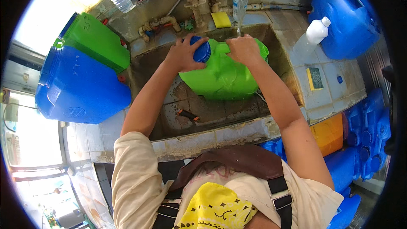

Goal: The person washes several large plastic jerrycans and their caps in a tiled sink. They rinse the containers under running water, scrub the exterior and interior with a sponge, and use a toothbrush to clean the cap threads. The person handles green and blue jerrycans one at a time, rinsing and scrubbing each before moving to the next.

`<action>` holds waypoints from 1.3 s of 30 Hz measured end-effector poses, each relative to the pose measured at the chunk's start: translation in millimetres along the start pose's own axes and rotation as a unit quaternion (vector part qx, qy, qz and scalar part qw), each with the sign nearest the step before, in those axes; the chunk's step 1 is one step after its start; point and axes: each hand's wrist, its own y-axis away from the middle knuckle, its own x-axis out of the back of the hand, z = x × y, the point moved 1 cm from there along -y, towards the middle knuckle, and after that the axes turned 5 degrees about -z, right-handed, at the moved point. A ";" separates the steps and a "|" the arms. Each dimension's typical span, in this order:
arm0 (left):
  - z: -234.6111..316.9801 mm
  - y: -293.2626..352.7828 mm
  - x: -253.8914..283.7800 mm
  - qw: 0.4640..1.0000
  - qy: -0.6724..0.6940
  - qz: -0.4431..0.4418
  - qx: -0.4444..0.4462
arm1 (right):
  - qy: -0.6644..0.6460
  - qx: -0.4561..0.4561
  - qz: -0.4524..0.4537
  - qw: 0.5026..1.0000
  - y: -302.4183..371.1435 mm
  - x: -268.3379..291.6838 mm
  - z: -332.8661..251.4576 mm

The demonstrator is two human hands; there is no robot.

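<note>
A bright green water jug (220,76) sits tilted in the tiled sink (212,129). My left hand (183,55) is wrapped round the large blue cap (202,51) at the jug's left end. Closed over the handle area at its top right is my right hand (245,50). A stream of running water (241,12) falls from above, right by that hand. The jug's small round spout (263,51) sticks out beyond my right fingers. On the sink floor, left of centre, lies a black and orange tool handle (188,115).
Left of the sink stand a big blue container (80,87) and a green one (95,42). On the right ledge are a white bottle (311,36), a sponge (314,79), a small blue cap (339,79) and a blue drum (345,19). A yellow sponge (221,20) lies behind the sink, near pipes (193,4).
</note>
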 end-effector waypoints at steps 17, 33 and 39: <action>144.3 -2.7 -68.9 0.934 0.100 0.334 -0.082 | -0.217 -0.045 -0.159 0.962 -70.3 50.3 -95.1; 161.0 -18.8 -112.7 0.951 0.249 0.179 -0.035 | -0.106 0.012 -0.138 0.985 -90.0 24.7 -128.8; 165.6 -37.3 -112.0 0.883 0.348 0.302 -0.094 | -0.073 0.144 -0.173 0.972 -62.1 23.3 -113.6</action>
